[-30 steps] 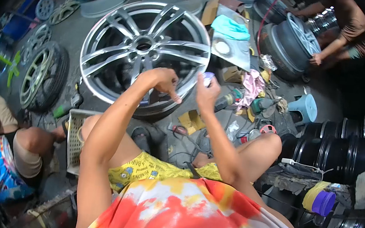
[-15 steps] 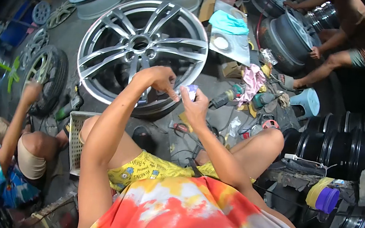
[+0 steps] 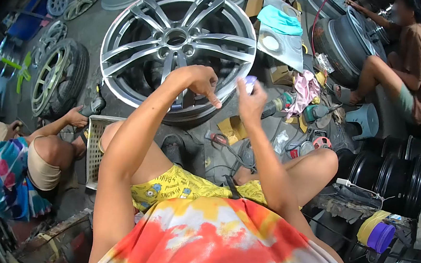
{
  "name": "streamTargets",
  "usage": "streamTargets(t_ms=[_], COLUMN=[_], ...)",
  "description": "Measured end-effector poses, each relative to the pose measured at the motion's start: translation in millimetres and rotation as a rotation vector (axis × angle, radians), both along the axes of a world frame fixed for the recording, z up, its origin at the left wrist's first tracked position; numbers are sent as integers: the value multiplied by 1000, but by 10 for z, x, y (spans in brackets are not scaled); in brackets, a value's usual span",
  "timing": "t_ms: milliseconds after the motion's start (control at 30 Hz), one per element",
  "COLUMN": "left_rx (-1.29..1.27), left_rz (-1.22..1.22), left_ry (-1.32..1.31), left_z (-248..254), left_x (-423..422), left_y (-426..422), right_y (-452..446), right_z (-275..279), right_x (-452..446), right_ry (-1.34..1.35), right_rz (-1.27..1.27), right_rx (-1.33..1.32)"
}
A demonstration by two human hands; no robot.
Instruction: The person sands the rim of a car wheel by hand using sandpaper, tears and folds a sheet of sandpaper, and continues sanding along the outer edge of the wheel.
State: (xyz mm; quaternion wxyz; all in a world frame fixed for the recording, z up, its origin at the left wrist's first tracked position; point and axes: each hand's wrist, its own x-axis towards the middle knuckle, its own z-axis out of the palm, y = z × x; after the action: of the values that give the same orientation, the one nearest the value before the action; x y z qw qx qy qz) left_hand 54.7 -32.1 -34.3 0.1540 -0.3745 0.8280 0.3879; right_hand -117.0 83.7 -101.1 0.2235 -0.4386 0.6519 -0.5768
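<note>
The floor point(image 3: 92, 30) carried everything here, and the biggest thing on it was the silver rim point(image 3: 175, 50), face up before the person, its near edge under the hands. It looked heavy, stiff and smooth, likely slick if dusty or wet, with a finish that could scratch; the outer lip or the spokes beside the hub would offer the surest hold, best with both hands. Left of it leaned a wheel point(image 3: 48, 80) with its tyre, near the basket point(image 3: 94, 143). Right of the rim lay a metal sheet point(image 3: 291, 58), with a turquoise cloth point(image 3: 282, 21) across it. The left hand point(image 3: 204, 82) hung over the near lip, fingers bent; its palm was hidden, so I could not tell whether that grip was released or clenched, or touched the metal. The right hand point(image 3: 252, 101), just beside the lip, grasped a small purple-and-white piece point(image 3: 249, 81) at its fingertips. Probably light, it called for a pinch by the edge; its softness could not be told.
</note>
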Motion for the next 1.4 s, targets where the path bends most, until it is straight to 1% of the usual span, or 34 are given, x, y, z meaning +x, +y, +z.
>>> streamTargets(t_ms=[33,100,167,200,233,300,400,467,500,567,633,700,767,800,833,900,967,1000,1033,1100,1133,1167,1200,1233,1267,1300,1367,1400], left_rx=[-4,-11,-40,-56,-51,21,-7,-35,-83,-81,19,12,-17,-61,-66,-8,22,14,2,-2,-10,-17,-17,-21,-24,-21,0,7], left_rz=[1,-11,-7,-9,-8,19,2,-22,-39,-60,1,-3,-14,-27,-24,-16,-4,6,15,1,19,37,40,32,23,27,-5,-10], left_ry=[3,11,12,9,5,-14,-1,-7,43,25,-12,-8,1,54,58,7,-28,-22,-16,-10,6,20,20,17,13,11,-35,-38], left_z=[9,12,23,5,11,-2,-32,-34,-62,-48,-28,-16,-46,-65,-46,-69,-70,-79,-53,-38,-71,-102,-92,-71,-54,-32,-18,-55], left_x=[1,9,2,2,4,-12,-1,3,22,6,-1,-3,18,37,32,12,1,7,4,6,5,9,8,3,0,-3,-19,-18], left_y=[0,7,4,12,7,-3,-10,-13,-10,-23,-22,-1,-20,-13,-38,-40,-10,-19,-23,-23,-21,-23,-19,-17,-13,-18,-25,-24], right_y=[-147,-228,-72,95,230,267,-16,44,74,164,204,145,135,193,277,294,100,-2,-126,-353,-397,-382,-336,-259,-85,-89,-49,-132], right_z=[20,50,-107,-82,-110,-53,-12,-61,-99,-182,-88,-58,-66,-167,-151,-156,-289,-193,-179,-161,-176,-253,-390,-346,-313,-373,-519,-456], right_x=[-75,-143,45,195,329,299,43,120,194,272,234,184,260,293,370,321,116,68,-4,-132,-140,-111,-62,49,167,158,115,66], right_ry=[6,-28,-4,6,-70,-55,-56,-3,48,12,29,3,-8,35,-77,-66,-20,-141,-141,-383,-439,-439,-520,-599,-674,-676,-439,-440], right_rz=[-45,-64,-64,-25,16,52,-19,-52,-76,-46,-21,-42,-117,-129,-91,-40,-70,-80,-81,-73,-60,-58,-88,-116,-63,-60,-54,-73], right_rx=[-88,-35,-40,-20,-45,-31,10,-35,-73,-78,-42,-6,-94,-53,-34,-43,-56,-38,-42,-49,-49,-49,19,87,105,109,87,25])
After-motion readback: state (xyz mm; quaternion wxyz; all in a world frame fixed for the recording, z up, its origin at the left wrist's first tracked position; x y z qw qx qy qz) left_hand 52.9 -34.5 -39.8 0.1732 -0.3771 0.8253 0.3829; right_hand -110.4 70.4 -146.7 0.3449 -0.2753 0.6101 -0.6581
